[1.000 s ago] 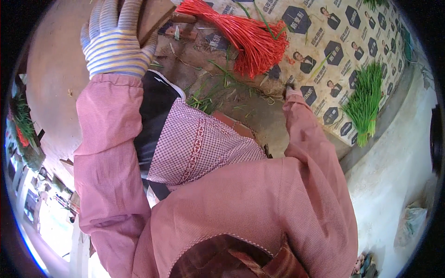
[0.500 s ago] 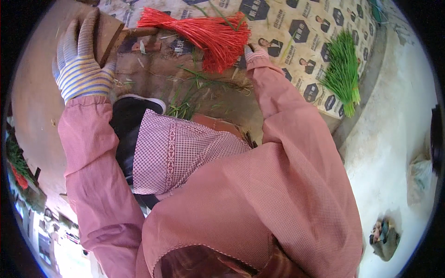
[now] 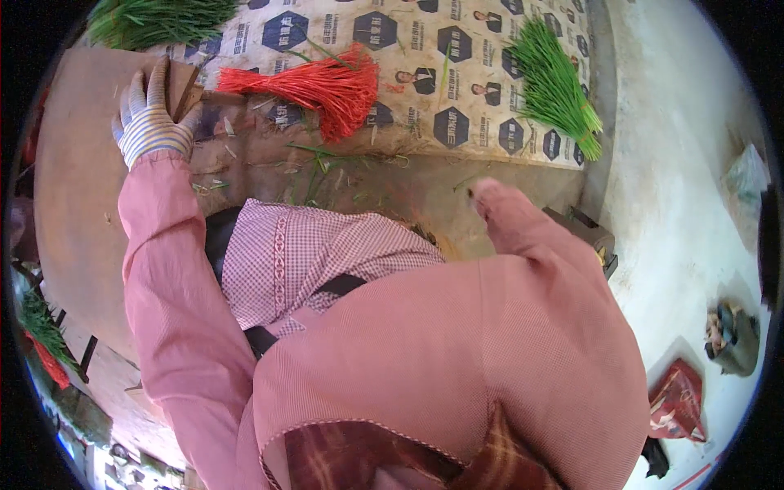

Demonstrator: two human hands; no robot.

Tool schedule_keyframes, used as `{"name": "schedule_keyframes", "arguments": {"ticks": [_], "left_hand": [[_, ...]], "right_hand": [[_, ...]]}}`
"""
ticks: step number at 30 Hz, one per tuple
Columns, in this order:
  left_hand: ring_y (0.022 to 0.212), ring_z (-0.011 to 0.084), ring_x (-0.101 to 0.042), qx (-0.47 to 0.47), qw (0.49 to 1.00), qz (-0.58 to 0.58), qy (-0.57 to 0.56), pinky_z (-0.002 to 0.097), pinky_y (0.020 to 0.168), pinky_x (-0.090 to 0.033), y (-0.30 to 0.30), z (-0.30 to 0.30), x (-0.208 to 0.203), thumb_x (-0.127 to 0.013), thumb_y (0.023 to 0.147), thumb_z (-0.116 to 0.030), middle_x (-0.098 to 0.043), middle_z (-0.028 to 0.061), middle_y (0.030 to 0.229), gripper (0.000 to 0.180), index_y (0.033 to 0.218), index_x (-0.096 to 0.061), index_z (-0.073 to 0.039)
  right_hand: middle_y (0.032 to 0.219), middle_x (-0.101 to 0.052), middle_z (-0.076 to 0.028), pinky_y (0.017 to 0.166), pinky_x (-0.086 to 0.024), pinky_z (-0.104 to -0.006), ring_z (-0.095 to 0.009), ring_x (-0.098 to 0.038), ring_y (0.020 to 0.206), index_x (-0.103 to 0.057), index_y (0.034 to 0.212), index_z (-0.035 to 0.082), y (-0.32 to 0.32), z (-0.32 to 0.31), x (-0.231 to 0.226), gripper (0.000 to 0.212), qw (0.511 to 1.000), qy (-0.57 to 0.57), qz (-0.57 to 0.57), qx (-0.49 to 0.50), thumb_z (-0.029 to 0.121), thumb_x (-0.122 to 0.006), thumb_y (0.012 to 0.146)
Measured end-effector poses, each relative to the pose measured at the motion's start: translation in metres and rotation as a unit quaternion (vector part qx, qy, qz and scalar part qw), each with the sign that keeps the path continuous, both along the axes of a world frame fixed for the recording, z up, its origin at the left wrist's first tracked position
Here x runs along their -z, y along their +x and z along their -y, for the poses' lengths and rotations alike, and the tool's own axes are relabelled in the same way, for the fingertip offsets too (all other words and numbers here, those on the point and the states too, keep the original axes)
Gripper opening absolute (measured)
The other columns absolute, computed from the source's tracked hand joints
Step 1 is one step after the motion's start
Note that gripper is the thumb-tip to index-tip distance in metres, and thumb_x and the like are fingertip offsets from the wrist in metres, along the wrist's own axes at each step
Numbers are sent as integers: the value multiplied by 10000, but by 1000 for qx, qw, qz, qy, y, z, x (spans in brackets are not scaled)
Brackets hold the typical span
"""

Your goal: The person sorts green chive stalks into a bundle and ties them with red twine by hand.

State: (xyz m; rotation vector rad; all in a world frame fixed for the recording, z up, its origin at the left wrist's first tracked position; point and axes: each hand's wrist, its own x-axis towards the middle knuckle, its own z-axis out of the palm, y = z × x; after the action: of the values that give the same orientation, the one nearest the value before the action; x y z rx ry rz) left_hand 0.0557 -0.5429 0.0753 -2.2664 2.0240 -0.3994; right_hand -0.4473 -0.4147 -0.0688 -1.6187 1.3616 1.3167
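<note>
My left hand [image 3: 155, 118], in a striped knit glove, rests on a brown board [image 3: 82, 184] with its fingers stretched out. Its thumb lies against the edge of a small wooden block [image 3: 181, 88]. My right hand [image 3: 488, 194] is over the ground in front of my body, apart from the bundles; motion blurs it and its fingers are mostly hidden. Between and beyond the hands, a bundle of thin red ties [image 3: 318, 88] lies fanned out on a printed sheet [image 3: 425, 61]. Farther right on that sheet is a bunch of long green stalks [image 3: 555, 86].
More green stalks [image 3: 159, 20] are heaped at the far left. Loose green scraps [image 3: 318, 163] litter the ground before my knees. To the right are a dark box-like object [image 3: 588, 233], a grey bag [image 3: 732, 339] and a red bag [image 3: 678, 400] on the pale floor.
My right hand has drawn back from beside the red ties toward my body. My left hand stays on the board by the block. The whole view has shifted, showing the far-left green heap.
</note>
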Motion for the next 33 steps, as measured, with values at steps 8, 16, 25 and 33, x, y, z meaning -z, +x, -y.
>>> {"name": "schedule_keyframes", "arguments": {"ticks": [8, 16, 25, 33], "left_hand": [[1149, 222, -375, 24, 783, -608, -125, 334, 959, -293, 118, -101, 46, -650, 713, -118, -421, 104, 1219, 613, 1235, -337, -45], [1051, 207, -461, -304, 805, -441, -255, 307, 925, -332, 141, -336, 24, -639, 681, -91, -514, 102, 1096, 486, 1128, -467, -13], [1008, 193, -486, -505, 527, -515, -450, 286, 875, -378, 15, -438, 52, -557, 741, -8, -506, 115, 1095, 419, 1141, -435, 12], [974, 158, -494, -569, 431, -518, -471, 284, 849, -384, -97, -438, 40, -558, 736, -30, -521, 87, 1074, 400, 1124, -461, -5]], "right_hand": [[907, -585, -142, 727, -437, -362, -292, -553, 840, -557, 997, 104, 257, 120, -131, 286, 845, -94, 511, -129, 239, -520, 747], [673, -560, -14, 494, -406, -232, -86, -486, 548, -603, 921, 103, 521, 180, -216, 168, 739, 94, 662, -80, 202, -548, 797], [931, -543, -73, 567, -443, -279, -183, -538, 707, -463, 1133, 104, 710, 282, -101, 312, 785, -35, 615, 69, 182, -435, 833], [1112, -466, -201, 833, -387, -441, -349, -430, 1045, -376, 1198, 42, 613, 72, -145, 685, 604, -352, 463, -545, 502, -520, 711]]}}
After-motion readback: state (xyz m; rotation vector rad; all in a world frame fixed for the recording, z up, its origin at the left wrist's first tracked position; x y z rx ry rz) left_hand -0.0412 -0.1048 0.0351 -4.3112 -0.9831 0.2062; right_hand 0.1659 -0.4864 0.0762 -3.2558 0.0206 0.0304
